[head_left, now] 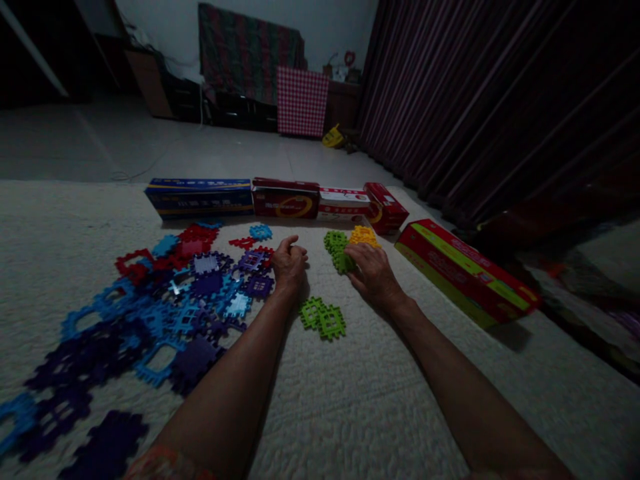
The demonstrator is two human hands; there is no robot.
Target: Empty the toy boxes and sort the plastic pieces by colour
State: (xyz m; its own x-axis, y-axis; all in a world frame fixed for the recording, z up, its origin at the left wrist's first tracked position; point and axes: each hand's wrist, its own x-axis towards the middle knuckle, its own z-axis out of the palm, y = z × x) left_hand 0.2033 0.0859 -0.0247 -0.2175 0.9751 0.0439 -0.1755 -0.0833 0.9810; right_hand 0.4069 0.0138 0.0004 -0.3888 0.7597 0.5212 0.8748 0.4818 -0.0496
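Note:
My left hand (289, 262) rests on the white mat as a loose fist, beside the purple and red plastic interlocking tiles (253, 261); nothing shows in it. My right hand (371, 270) lies over a small stack of green tiles (338, 249), its fingers curled onto them, with a yellow tile stack (364, 235) just behind. Two joined green tiles (323, 318) lie on the mat between my forearms.
A wide spread of blue, purple and red tiles (150, 313) covers the mat's left side. Blue and red cardboard boxes (285, 198) line the mat's far edge, and a long red-green box (465, 273) lies at right. A dark curtain (500, 100) hangs on the right.

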